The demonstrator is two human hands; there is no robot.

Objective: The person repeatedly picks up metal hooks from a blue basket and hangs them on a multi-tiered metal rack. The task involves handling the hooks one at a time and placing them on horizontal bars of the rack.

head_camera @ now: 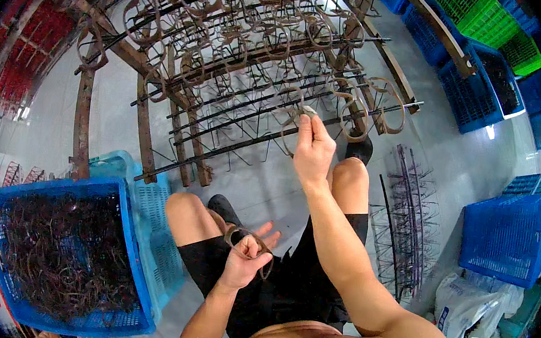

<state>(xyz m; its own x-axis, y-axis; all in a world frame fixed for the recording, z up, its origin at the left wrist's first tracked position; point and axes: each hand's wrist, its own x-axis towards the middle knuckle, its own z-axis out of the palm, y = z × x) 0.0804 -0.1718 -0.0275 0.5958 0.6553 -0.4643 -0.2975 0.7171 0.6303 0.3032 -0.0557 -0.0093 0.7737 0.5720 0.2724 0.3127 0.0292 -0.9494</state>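
My right hand (315, 149) is raised in front of the rack and pinches the end of a thin brown curved band (289, 138) at its front rods. Over my lap, my left hand (245, 261) grips another brown curved band (238, 235), or a few of them; the overlap hides how many. Its thumb and index finger are closed, while other fingers spread outward. Two similar looped bands (352, 138) hang near the right end of the front black rods (233, 147). Many more loops hang farther back on the dark metal rack (145, 62).
A blue plastic crate (136, 274) full of dark curved bands stands at my left. Spiked purple rods (410, 220) lie on the floor at my right, near a blue crate (505, 236) and a white plastic bag (465, 306). Blue and green crates (487, 26) stand behind.
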